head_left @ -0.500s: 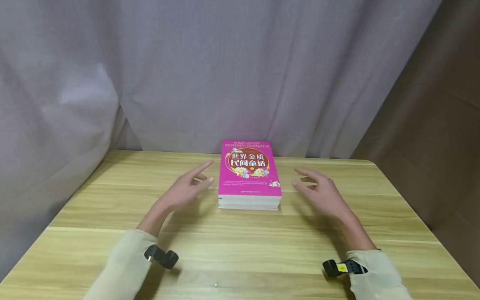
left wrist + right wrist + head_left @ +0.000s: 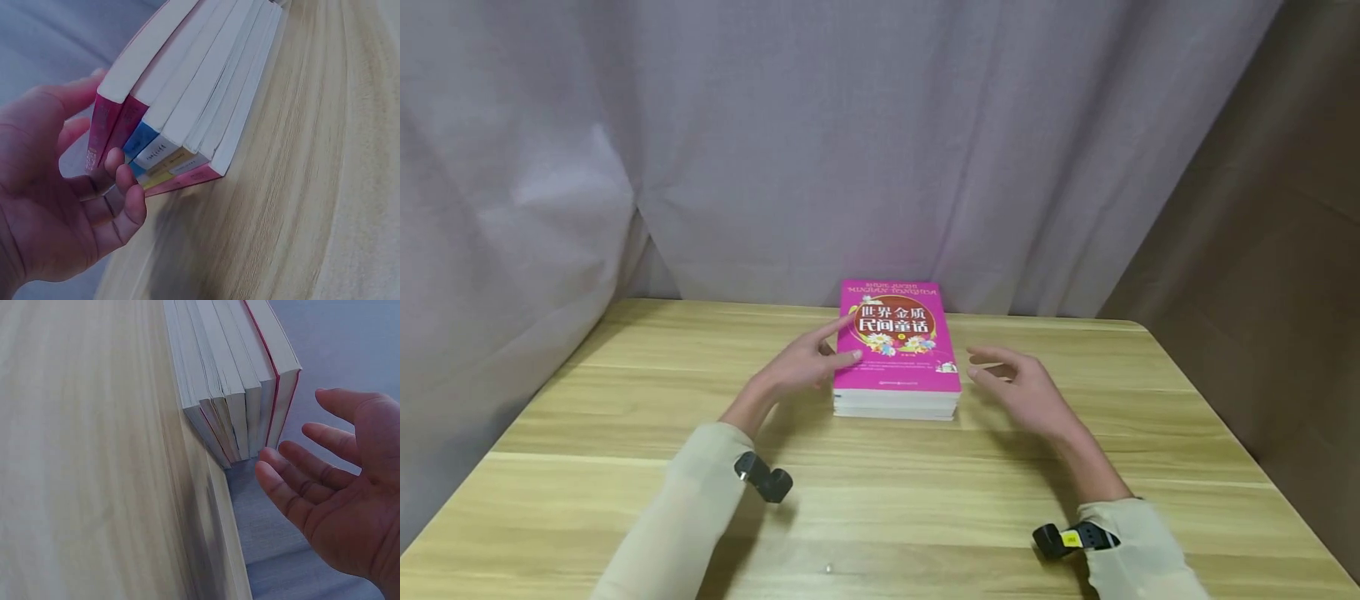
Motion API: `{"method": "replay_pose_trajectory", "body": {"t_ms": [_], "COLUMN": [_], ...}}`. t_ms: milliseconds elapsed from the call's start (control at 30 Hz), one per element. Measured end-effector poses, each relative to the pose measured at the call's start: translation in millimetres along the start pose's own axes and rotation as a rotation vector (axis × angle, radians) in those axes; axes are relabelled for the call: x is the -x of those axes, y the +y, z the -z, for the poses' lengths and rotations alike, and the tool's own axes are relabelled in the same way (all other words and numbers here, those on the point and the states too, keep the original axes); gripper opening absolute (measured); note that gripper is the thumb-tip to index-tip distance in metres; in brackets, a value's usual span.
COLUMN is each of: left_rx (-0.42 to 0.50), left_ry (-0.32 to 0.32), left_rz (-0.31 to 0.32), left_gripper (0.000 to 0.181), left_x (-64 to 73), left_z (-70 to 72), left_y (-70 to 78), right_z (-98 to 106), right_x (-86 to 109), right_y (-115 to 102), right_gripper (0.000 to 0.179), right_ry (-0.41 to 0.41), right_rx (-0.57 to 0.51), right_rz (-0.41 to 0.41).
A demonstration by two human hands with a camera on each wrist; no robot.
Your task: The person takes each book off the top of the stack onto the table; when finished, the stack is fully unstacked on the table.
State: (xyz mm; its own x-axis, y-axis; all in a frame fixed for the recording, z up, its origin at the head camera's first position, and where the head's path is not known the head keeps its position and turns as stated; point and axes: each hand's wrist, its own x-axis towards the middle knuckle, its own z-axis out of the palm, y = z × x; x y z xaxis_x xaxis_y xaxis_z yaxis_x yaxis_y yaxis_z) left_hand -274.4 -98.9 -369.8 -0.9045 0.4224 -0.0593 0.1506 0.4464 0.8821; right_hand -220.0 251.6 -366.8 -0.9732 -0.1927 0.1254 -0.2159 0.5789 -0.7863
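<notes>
A stack of several books stands on the table, topped by a pink book [image 2: 895,379] with white Chinese lettering and flowers. My left hand [image 2: 801,362] is at the stack's left side, its thumb and index finger overlapping the pink cover. In the left wrist view, the other fingers [image 2: 134,209] are loosely bent beside the coloured spines [image 2: 140,139]. To the right of the books, my right hand [image 2: 1018,387] hovers with relaxed fingers and holds nothing. The right wrist view shows its fingertips near the white page edges [image 2: 250,394], with a gap to the upper books.
The light wooden table [image 2: 880,500] extends around the stack. Behind its far edge hangs a grey curtain [image 2: 790,150], close to the books' far end. A tiny pale speck [image 2: 829,568] lies near the front. Both wrists wear black cameras on straps over the sleeves.
My left hand has moved right, from beside the stack to over the left edge of the pink book. My right hand has come slightly left, closer to the books. The stack stays put.
</notes>
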Motion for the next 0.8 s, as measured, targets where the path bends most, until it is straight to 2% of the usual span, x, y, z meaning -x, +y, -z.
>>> {"method": "replay_pose_trajectory", "body": {"t_ms": [233, 433, 600, 800], "left_rx": [0.028, 0.056, 0.137, 0.273], "left_ry": [-0.028, -0.016, -0.011, 0.000], "left_rz": [0.031, 0.040, 0.060, 0.082], "left_gripper": [0.080, 0.081, 0.081, 0.082], "left_x": [0.0, 5.7, 12.2, 15.2], "left_z": [2.6, 7.3, 11.1, 9.4], "left_y": [-4.0, -8.1, -11.3, -15.1], "right_z": [-6.0, -14.2, -21.5, -27.5], "right_x": [-1.3, -5.3, -8.2, -9.6], "right_y": [-0.3, 1.0, 0.9, 2.9], "right_gripper": [0.055, 0.053, 0.052, 0.054], "right_ry": [-0.035, -0.061, -0.079, -0.080], "right_rx": [-0.039, -0.113, -0.135, -0.097], "right_rz": [0.000, 0.003, 0.009, 0.013]}}
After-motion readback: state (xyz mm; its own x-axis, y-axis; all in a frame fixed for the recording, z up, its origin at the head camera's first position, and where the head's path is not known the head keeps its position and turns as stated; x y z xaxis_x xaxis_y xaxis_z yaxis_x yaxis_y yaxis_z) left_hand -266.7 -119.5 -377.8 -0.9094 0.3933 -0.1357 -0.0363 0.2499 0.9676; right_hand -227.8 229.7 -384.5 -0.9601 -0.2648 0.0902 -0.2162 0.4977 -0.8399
